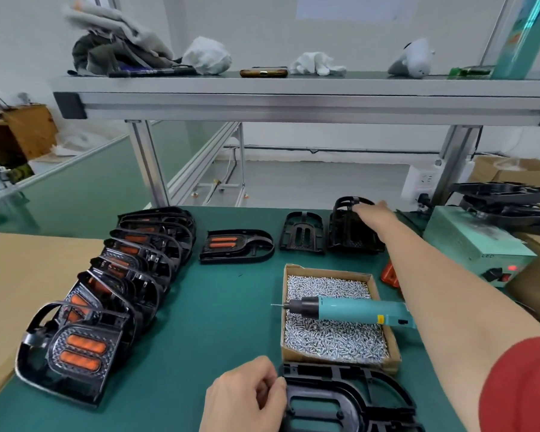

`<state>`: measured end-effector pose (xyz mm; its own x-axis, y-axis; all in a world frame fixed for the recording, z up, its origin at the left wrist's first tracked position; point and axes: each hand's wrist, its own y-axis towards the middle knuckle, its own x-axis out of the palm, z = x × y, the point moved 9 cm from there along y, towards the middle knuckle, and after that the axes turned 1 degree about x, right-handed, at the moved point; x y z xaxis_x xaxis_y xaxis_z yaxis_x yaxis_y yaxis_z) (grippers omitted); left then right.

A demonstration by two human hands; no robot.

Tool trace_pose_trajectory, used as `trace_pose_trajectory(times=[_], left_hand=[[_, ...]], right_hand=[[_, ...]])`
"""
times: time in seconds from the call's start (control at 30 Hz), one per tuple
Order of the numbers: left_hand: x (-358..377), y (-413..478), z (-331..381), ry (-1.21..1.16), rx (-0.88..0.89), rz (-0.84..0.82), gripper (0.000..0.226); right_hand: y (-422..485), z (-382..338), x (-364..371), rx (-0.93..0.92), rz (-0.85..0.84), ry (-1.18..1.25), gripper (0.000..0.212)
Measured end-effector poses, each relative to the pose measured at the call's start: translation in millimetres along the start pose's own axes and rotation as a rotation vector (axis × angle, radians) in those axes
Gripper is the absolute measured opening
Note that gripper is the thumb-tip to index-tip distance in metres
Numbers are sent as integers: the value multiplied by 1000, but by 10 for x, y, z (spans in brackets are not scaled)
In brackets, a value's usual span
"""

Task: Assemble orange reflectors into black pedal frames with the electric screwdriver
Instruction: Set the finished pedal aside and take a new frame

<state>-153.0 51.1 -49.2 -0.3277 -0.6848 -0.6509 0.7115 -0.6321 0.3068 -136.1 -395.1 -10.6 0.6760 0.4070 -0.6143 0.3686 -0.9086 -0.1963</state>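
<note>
Smooth green mat (pixel 219 307); left hand (pixel 243 397) grips curved black frame (pixel 353 397).

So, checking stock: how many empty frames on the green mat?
3: near frame, held by the left hand; flat frame at the far edge; third frame beside it, gripped by the right hand, maybe a stack hiding more.

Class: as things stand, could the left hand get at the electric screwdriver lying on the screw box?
Probably yes: the screwdriver lies uncovered across the screw box just beyond the left hand, nothing between. That hand first must release the pedal frame it grips.
</note>
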Motion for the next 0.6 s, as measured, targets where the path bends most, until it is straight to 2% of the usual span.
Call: trace_pose_trajectory(times=[0.07,0.2,0.37,0.43,0.47,0.53,0.6], left_hand=[[-2,10,-30,0,-6,5,26],[4,43,-50,13,-11,7,30],[-2,55,-41,28,-13,2,24],[2,55,-27,27,-12,-10,20],[5,52,-27,26,-15,-16,19],[7,53,-37,26,-23,-19,18],[14,46,-36,24,-26,-23,19]], right_hand=[[94,106,18,33,-7,45,68],[172,145,144,58,-130,166,60],[119,219,126,96,-150,175,67],[84,224,104,86,-150,148,64],[47,222,98,83,-154,141,59],[5,236,112,88,-181,120,35],[-67,277,97,110,-217,95,28]])
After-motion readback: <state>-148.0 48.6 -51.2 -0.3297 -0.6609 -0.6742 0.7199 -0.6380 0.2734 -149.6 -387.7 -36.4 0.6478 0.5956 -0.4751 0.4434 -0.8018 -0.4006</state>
